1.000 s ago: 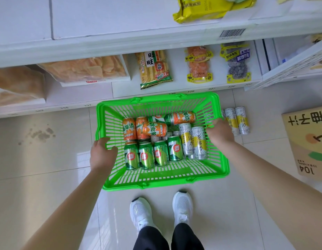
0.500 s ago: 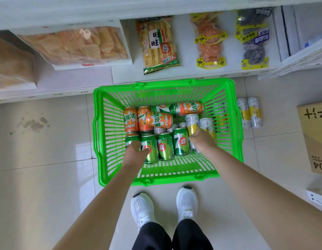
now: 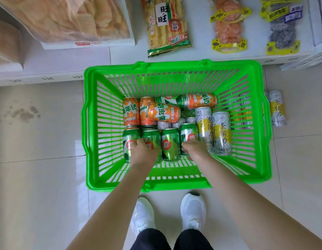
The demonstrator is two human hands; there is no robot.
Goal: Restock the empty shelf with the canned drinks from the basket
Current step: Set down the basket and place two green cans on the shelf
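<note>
Setting: We look down at a pale tiled floor (image 3: 39,141) in front of a low white shelf (image 3: 120,56) lined with snack packets (image 3: 167,27).
Basket: A green basket (image 3: 174,64) sits on the floor against the shelf edge, just ahead of our white shoes (image 3: 192,212).
Drinks: Inside lie orange cans (image 3: 131,112) at the back, tall white-and-yellow cans (image 3: 220,132) on the right, and a near row of four green cans (image 3: 170,147). Two spare cans (image 3: 277,109) rest on the floor just outside the right wall.
Left hand: Our left hand (image 3: 145,153) curls over the second green can (image 3: 152,136) from the left, gripping it.
Right hand: Our right hand (image 3: 195,149) closes on the fourth green can (image 3: 188,131). Its fingertips are hidden beneath the hand, so the hold only appears firm.
Doing it well: We judge this to be the pick-up step. We should wrap each can around its middle and lift straight up, clear of its neighbours, so the orange cans stacked behind do not roll. Then we clear the basket rim before turning to the shelf.
</note>
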